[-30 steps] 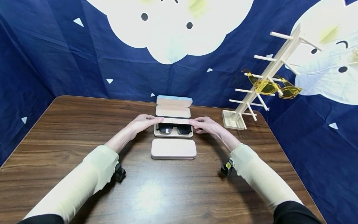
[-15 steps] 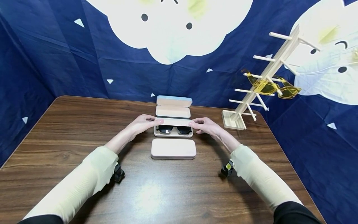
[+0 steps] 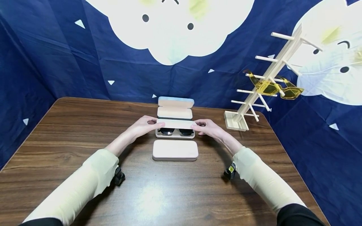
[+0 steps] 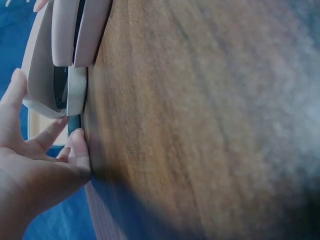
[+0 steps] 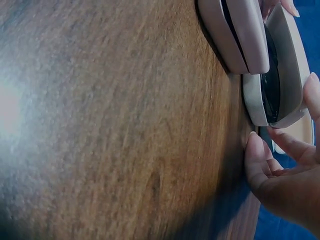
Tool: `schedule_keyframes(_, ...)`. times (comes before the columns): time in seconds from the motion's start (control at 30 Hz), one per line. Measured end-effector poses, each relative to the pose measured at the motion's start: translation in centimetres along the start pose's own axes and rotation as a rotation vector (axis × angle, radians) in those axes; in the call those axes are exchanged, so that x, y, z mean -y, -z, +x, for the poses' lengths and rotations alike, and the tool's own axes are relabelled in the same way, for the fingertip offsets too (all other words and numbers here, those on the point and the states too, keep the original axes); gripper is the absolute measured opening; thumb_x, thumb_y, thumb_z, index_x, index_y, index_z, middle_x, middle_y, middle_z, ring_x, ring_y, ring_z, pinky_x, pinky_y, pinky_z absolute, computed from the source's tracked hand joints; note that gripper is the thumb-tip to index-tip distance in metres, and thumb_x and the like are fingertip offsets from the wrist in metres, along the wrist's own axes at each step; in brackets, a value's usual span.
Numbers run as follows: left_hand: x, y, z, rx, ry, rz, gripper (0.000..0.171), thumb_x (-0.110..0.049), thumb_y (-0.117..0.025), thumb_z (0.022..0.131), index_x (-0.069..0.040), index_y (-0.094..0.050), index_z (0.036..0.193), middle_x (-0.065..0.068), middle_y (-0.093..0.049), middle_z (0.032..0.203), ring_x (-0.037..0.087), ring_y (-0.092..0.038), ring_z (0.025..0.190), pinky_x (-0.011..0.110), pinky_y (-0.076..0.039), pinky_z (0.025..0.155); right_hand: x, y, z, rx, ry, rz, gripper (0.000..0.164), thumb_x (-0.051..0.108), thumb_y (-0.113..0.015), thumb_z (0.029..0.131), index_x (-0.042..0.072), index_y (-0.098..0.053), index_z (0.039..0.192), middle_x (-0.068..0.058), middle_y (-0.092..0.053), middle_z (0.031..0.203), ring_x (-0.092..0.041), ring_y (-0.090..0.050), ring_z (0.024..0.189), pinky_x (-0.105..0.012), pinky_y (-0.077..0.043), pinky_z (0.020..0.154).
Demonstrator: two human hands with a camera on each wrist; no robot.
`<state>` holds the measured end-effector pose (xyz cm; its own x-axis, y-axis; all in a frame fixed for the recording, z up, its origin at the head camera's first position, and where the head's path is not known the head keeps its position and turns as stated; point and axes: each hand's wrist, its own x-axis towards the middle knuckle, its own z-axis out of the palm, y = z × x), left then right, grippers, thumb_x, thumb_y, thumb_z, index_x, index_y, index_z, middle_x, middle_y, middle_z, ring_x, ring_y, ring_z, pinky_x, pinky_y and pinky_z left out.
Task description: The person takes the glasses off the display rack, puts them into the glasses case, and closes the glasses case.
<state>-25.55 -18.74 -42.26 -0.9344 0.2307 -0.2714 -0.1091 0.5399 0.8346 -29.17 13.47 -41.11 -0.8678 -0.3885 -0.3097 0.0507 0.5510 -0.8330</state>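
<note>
A white eyeglass case (image 3: 176, 123) stands partly open on the table, its lid tilted forward over a pair of dark sunglasses (image 3: 167, 131) in the base. My left hand (image 3: 143, 125) grips the lid's left end, thumb on the lid and fingers behind by the hinge. At the right end my right hand (image 3: 208, 127) does likewise. In both wrist views the thumb lies against the lid and the other fingers sit low at the case's back corner. The lid hides the upper part of the sunglasses.
Just in front lies a shut pale pink eyeglass case (image 3: 175, 150). Behind, an open case with a blue lid (image 3: 176, 99) touches or nearly touches the white one. A wooden display rack (image 3: 263, 84) at the right carries yellow sunglasses (image 3: 292, 93). Blue fabric (image 3: 85, 62) hangs behind the table.
The white case's lid has tipped further forward and down, covering more of the sunglasses. Both hands have moved slightly with it; the other cases stay put.
</note>
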Motion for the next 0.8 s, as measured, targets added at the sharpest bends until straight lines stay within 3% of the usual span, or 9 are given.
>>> schedule_keyframes(0.2, 0.28, -0.10, 0.10, -0.007, -0.090, 0.014, 0.055, -0.061, -0.069, 0.091, -0.017, -0.070, 0.124, 0.005, -0.065, 0.132, 0.023, -0.057, 0.123, 0.043, -0.044, 0.109, -0.20, -0.02, -0.07, 0.010, 0.026, -0.005, 0.050, 0.027, -0.067, 0.099, 0.002, -0.058, 0.142, -0.012, -0.063, 0.128, -0.009, -0.059, 0.101, -0.030, -0.058, 0.092)
schedule_keyframes(0.43, 0.55, -0.22, 0.00, -0.007, -0.179, 0.050, 0.042, -0.057, -0.069, 0.093, -0.017, -0.073, 0.107, 0.002, -0.066, 0.110, 0.017, -0.055, 0.104, 0.033, -0.043, 0.093, -0.25, -0.15, -0.33, -0.003, 0.072, -0.017, 0.044, 0.023, -0.069, 0.098, 0.002, -0.062, 0.136, -0.011, -0.065, 0.121, -0.008, -0.059, 0.094, -0.027, -0.056, 0.084)
schedule_keyframes(0.53, 0.70, -0.28, -0.12, -0.017, -0.158, 0.058, 0.048, -0.057, -0.070, 0.092, -0.016, -0.072, 0.117, 0.005, -0.062, 0.123, 0.020, -0.053, 0.114, 0.038, -0.043, 0.101, -0.36, -0.20, -0.36, -0.012, 0.090, -0.035, 0.040, 0.023, -0.071, 0.097, 0.003, -0.064, 0.132, -0.008, -0.065, 0.115, -0.008, -0.058, 0.091, -0.025, -0.054, 0.080)
schedule_keyframes(0.7, 0.92, -0.25, -0.46, -0.048, -0.090, 0.102, 0.080, -0.060, -0.073, 0.089, -0.010, -0.053, 0.149, 0.013, -0.040, 0.157, 0.031, -0.039, 0.146, 0.052, -0.032, 0.122, -0.64, -0.39, -0.25, -0.015, 0.150, -0.104, 0.038, 0.022, -0.073, 0.095, 0.005, -0.067, 0.129, -0.006, -0.068, 0.108, -0.009, -0.059, 0.090, -0.022, -0.049, 0.078)
schedule_keyframes(0.8, 0.94, -0.32, -0.54, -0.061, -0.111, 0.168, 0.086, -0.058, -0.074, 0.089, -0.006, -0.048, 0.153, 0.018, -0.038, 0.160, 0.037, -0.039, 0.148, 0.055, -0.032, 0.123, -0.87, -0.50, -0.22, -0.016, 0.193, -0.146, 0.039, 0.021, -0.075, 0.094, 0.005, -0.068, 0.130, -0.006, -0.071, 0.105, -0.010, -0.060, 0.090, -0.021, -0.047, 0.079)
